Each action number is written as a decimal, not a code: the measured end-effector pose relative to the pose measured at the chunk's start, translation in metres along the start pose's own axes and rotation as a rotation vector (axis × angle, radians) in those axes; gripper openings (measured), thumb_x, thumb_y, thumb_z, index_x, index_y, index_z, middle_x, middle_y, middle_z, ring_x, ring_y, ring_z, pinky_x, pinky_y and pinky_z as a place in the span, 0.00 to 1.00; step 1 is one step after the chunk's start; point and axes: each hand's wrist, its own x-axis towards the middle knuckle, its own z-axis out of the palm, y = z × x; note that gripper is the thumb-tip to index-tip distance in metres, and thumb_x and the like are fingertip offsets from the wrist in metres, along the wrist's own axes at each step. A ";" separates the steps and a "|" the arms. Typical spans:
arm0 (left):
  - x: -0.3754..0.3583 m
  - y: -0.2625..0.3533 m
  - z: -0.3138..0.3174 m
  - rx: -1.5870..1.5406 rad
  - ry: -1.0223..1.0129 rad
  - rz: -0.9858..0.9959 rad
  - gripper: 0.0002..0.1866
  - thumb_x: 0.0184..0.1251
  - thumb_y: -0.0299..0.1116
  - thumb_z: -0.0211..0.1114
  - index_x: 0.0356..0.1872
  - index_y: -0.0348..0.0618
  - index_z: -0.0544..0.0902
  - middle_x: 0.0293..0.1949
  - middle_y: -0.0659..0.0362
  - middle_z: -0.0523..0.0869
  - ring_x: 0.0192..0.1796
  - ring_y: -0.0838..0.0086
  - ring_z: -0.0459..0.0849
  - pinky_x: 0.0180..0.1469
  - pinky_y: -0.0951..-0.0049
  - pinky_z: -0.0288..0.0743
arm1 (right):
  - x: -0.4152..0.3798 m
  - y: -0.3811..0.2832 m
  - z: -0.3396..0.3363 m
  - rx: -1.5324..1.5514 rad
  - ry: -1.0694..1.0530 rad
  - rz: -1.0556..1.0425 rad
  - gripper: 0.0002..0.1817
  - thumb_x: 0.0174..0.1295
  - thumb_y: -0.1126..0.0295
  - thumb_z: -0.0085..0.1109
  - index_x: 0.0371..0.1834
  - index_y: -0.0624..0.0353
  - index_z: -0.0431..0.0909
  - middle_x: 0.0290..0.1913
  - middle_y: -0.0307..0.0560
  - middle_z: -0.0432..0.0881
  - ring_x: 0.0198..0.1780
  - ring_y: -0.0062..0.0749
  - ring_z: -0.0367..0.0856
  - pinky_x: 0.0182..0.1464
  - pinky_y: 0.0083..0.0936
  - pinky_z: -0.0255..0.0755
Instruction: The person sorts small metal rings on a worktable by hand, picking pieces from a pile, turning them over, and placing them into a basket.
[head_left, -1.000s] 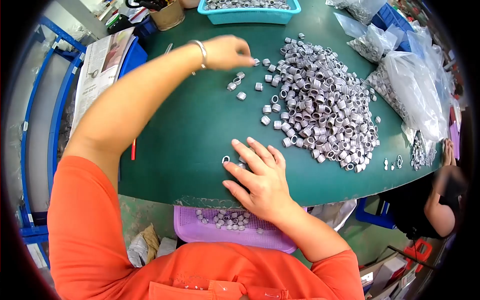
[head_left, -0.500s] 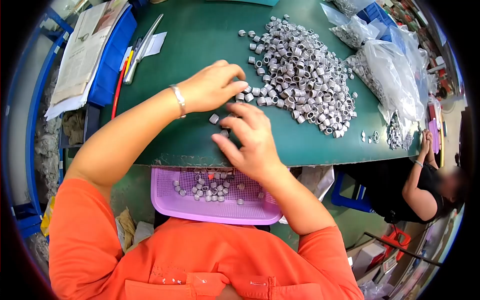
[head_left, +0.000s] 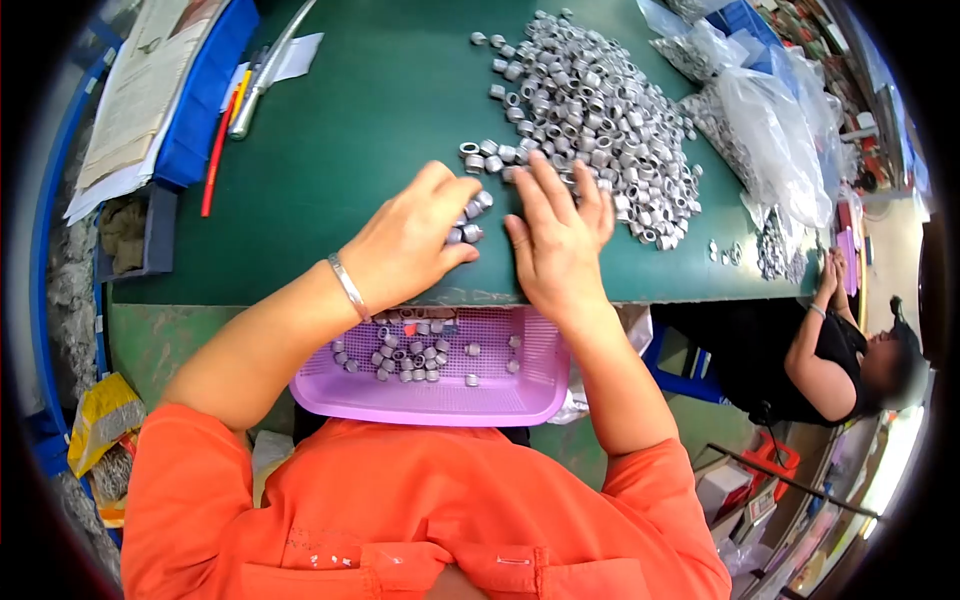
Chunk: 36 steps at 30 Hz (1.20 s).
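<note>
Several small grey metal rings (head_left: 466, 232) sit between the curled fingers and thumb of my left hand (head_left: 412, 236), low over the green tabletop near its front edge. My right hand (head_left: 562, 235) is open, its fingers reaching the lower edge of a big pile of similar metal rings (head_left: 600, 110); what lies under its fingertips is hidden. Below the table edge, a purple plastic basket (head_left: 430, 405) in front of my body contains several loose rings.
Clear plastic bags (head_left: 775, 140) stand to the right of the pile. At left are a blue tray (head_left: 205, 95) with papers, a red pen (head_left: 216, 165) and a long metal tool (head_left: 265, 80). A person in black (head_left: 800, 350) sits at the right by the table.
My left hand has come down toward the table's front edge and curled around several rings. My right hand has shifted right and up to the pile, with its fingers extended.
</note>
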 end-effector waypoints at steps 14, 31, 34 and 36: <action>0.017 -0.012 0.009 0.004 0.118 0.132 0.39 0.40 0.26 0.76 0.60 0.37 0.70 0.47 0.51 0.74 0.36 0.63 0.80 0.41 0.67 0.76 | -0.004 -0.019 0.004 0.119 -0.081 0.049 0.27 0.59 0.65 0.59 0.64 0.55 0.69 0.67 0.61 0.61 0.67 0.58 0.58 0.63 0.53 0.53; -0.190 -0.028 -0.037 -0.035 -0.186 -0.846 0.14 0.58 0.35 0.68 0.35 0.33 0.78 0.32 0.47 0.84 0.31 0.58 0.83 0.36 0.64 0.75 | -0.024 0.021 -0.020 0.324 0.115 0.159 0.20 0.62 0.80 0.50 0.59 0.64 0.71 0.62 0.59 0.68 0.62 0.53 0.66 0.65 0.39 0.58; -0.208 -0.042 -0.014 -0.320 0.060 -0.774 0.22 0.58 0.29 0.66 0.52 0.33 0.71 0.42 0.46 0.83 0.42 0.61 0.83 0.47 0.69 0.75 | -0.027 0.034 -0.016 0.187 0.142 0.201 0.21 0.61 0.81 0.50 0.59 0.66 0.71 0.63 0.59 0.68 0.62 0.54 0.66 0.65 0.40 0.59; -0.212 -0.036 -0.009 -0.317 0.131 -0.726 0.22 0.58 0.26 0.64 0.53 0.32 0.71 0.44 0.47 0.83 0.45 0.63 0.83 0.49 0.69 0.75 | -0.031 0.029 -0.016 0.150 0.108 0.146 0.21 0.60 0.83 0.49 0.59 0.66 0.71 0.62 0.60 0.69 0.62 0.54 0.66 0.65 0.39 0.60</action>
